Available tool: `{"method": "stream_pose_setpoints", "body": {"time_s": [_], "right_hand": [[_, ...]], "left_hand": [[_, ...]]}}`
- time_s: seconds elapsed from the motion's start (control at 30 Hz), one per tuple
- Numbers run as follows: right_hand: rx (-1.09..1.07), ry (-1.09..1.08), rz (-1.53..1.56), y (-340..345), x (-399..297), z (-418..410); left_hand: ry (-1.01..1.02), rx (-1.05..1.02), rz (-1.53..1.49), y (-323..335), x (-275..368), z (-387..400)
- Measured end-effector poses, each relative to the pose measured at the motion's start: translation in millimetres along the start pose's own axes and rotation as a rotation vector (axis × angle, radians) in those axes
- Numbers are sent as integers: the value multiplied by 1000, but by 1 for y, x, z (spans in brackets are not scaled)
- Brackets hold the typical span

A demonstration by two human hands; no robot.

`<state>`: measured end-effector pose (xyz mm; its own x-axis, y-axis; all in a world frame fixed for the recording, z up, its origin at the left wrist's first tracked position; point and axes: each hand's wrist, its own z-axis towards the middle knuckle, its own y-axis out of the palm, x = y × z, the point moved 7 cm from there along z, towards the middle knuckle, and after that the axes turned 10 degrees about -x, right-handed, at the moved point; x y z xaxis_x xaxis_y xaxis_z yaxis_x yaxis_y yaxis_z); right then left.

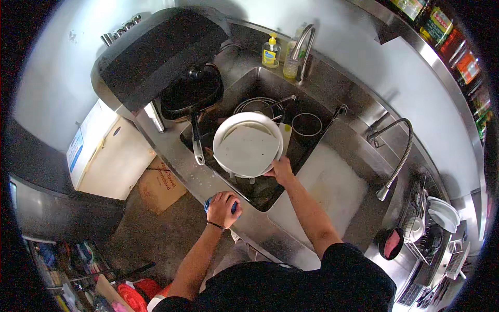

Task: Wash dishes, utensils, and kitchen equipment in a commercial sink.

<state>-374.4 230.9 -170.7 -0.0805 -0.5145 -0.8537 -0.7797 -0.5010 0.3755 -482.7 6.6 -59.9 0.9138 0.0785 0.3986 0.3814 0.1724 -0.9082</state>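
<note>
My right hand point(282, 171) grips the lower right rim of a white round bowl point(219, 132), held over the left sink basin point(253, 80). Inside the bowl lies a white flat squarish piece point(249, 150) with a few dark specks, perhaps a plate. Over the steel front edge of the sink, my left hand point(224, 210) is closed around a blue cloth or scrubber point(207, 203); the fingers hide most of it. Below the bowl, the basin holds round metal cookware point(249, 104) and a round-rimmed vessel point(307, 124). The bowl covers part of these.
A black pan point(197, 132) rests at the basin's left, its handle pointing toward me. Behind stand a yellow-topped soap pump bottle point(271, 52) and a faucet point(306, 50). To the right are a whitish board point(327, 187), a spray hose point(407, 150) and a dish rack point(421, 218).
</note>
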Motion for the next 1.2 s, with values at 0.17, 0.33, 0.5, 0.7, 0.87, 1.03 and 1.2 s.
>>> {"method": "stream_pose_setpoints", "body": {"time_s": [0.17,0.33,0.5,0.7,0.87,1.03,1.2], "right_hand": [[33,-131,1,-26,-51,-57],[125,-96,-44,-83,-79,-146],[210,-106,-5,-133,-65,-231],[405,-126,195,-177,-5,-306],[436,-115,203,-208,43,-314],[478,-140,294,-236,89,-284],[465,15,238,-286,157,-250]], "left_hand": [[22,25,-5,0,1,1],[26,4,-18,2,-4,-1],[-5,-36,25,2,-4,-3],[-10,-24,39,3,0,0],[30,29,41,2,2,0],[-7,-8,38,7,-4,-2],[-21,-14,56,8,-2,-2]]}}
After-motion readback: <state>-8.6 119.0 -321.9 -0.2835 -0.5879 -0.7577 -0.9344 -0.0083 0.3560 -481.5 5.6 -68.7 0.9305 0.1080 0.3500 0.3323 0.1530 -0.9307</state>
